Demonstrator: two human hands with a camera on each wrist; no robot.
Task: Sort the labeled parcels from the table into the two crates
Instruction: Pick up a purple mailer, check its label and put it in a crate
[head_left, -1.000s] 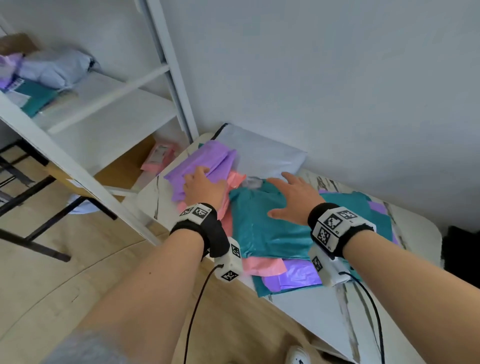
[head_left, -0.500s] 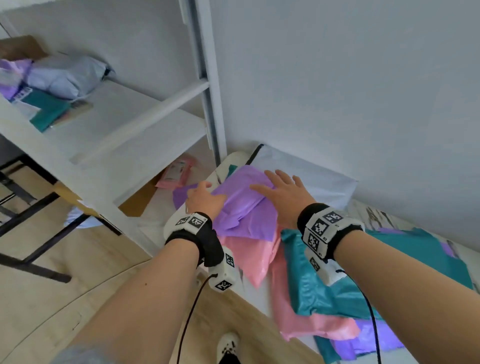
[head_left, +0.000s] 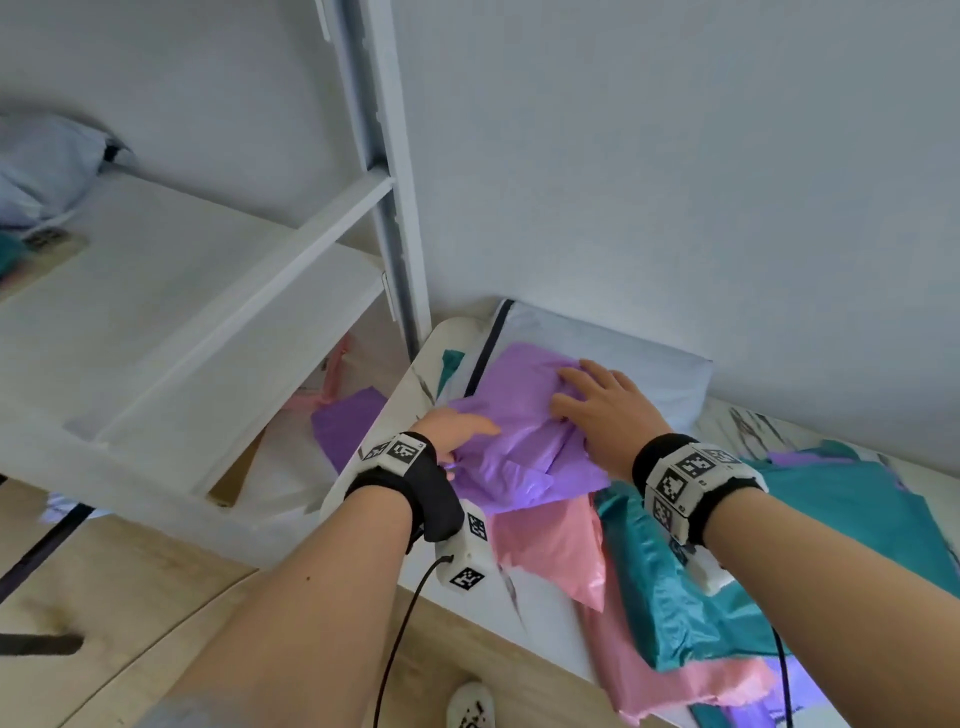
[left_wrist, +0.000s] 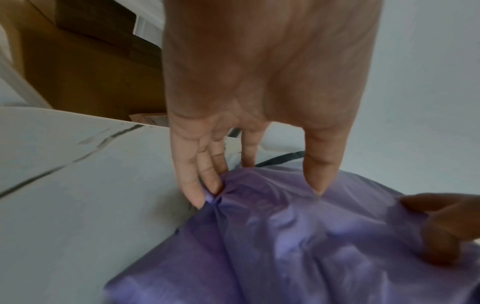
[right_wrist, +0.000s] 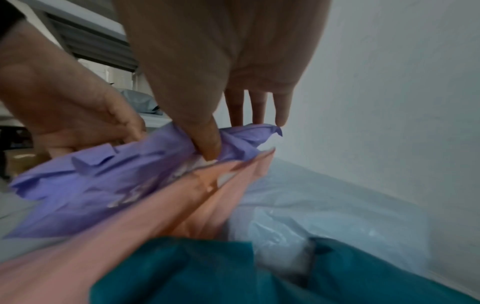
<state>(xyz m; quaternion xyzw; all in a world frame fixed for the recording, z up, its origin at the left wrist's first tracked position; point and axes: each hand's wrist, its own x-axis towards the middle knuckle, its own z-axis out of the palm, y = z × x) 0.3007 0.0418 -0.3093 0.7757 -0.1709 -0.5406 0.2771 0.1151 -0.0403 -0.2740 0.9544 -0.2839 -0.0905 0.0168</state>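
A crumpled purple parcel (head_left: 519, 415) lies at the table's left end, on top of a pink parcel (head_left: 550, 540) and a pale white one (head_left: 623, 358). My left hand (head_left: 467, 431) grips its left edge; the left wrist view shows the fingers (left_wrist: 207, 185) pinching a fold of the purple parcel (left_wrist: 298, 236) with the thumb on top. My right hand (head_left: 582, 395) lies over its far part. In the right wrist view that thumb (right_wrist: 207, 148) digs into the purple parcel (right_wrist: 103, 185) and the fingers reach over its far edge. No label shows.
Teal parcels (head_left: 857, 519) and the pink one hang over the marble table's front edge (head_left: 545, 613). A white shelf unit (head_left: 208, 312) stands left, with a cardboard box (left_wrist: 91, 72) and another purple parcel (head_left: 345, 423) below it. The wall is close behind.
My right hand left the teal parcel and came onto the purple one. Both hands have bunched the purple parcel. The pink and teal parcels slid toward the front edge.
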